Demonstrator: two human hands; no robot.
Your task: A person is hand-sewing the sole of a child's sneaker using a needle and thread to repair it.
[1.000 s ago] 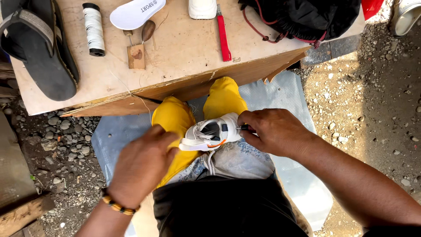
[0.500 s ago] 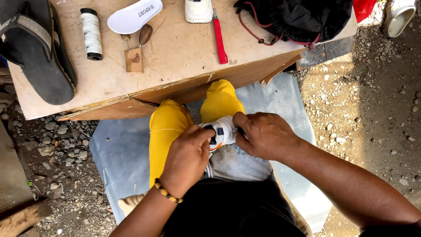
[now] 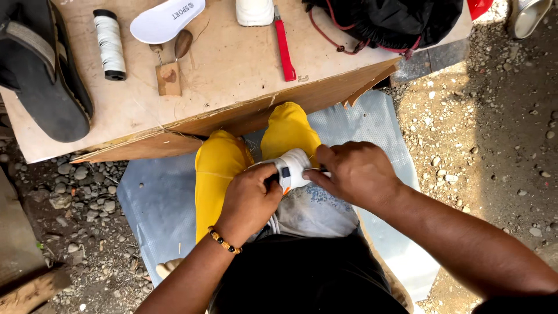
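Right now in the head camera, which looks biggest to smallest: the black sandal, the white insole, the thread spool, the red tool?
1. black sandal
2. white insole
3. thread spool and red tool: look alike in size, so no ranking.

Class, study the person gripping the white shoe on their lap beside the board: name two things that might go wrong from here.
1. The right hand seems to pinch a thin metal tool at the white shoe, close to the left hand; a slip might prick a finger.
2. The thread spool lies loose on the tilted wooden board, so a knee bump might roll it off.
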